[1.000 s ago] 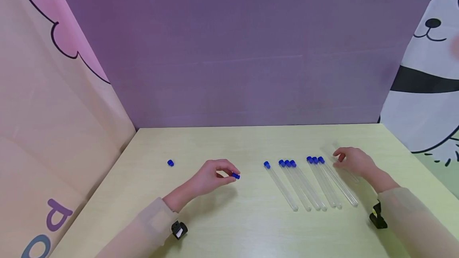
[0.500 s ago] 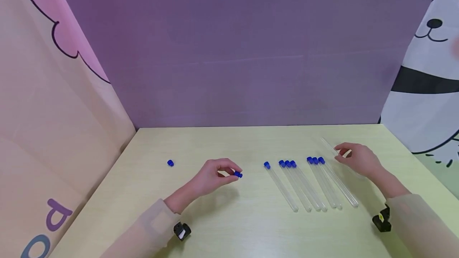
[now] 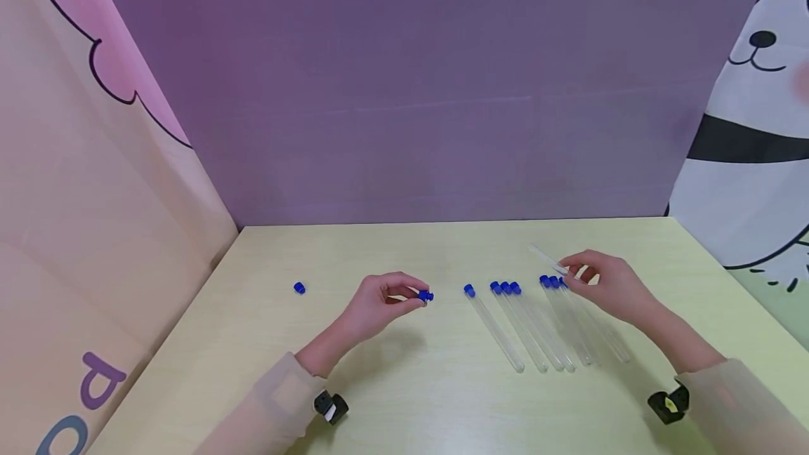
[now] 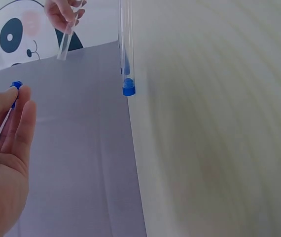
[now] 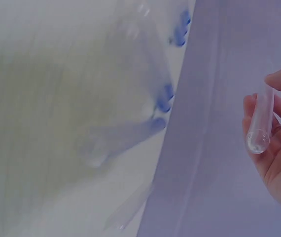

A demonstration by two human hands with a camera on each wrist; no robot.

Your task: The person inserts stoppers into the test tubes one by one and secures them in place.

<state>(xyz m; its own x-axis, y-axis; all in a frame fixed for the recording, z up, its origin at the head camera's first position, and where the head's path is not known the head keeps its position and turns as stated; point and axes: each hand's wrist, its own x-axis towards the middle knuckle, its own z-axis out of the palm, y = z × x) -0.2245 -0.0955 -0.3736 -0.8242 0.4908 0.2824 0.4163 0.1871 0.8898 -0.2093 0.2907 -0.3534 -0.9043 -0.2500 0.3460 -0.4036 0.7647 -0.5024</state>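
Note:
My left hand (image 3: pixel 382 304) pinches a small blue cap (image 3: pixel 426 295) between thumb and fingertips above the table. The same cap (image 4: pixel 16 85) shows at the fingertips in the left wrist view. On the other side, my right hand (image 3: pixel 609 286) grips a clear, uncapped test tube (image 3: pixel 545 257), its far end pointing up and left. The right wrist view shows this tube's rounded end (image 5: pixel 257 141) below the thumb, with the fingers behind it. Beneath and beside the right hand lie several tubes with blue caps (image 3: pixel 496 332); the hand partly covers the rightmost ones.
A loose blue cap (image 3: pixel 300 288) lies on the table (image 3: pixel 404 399) at the left. One clear tube (image 5: pixel 130 207) rests on the table in the right wrist view, no cap visible on it. A purple backdrop (image 3: pixel 404 90) rises behind the table's far edge.
My right hand has lifted the clear tube and carried it left over the capped tubes. My left hand has risen slightly and moved right with the cap.

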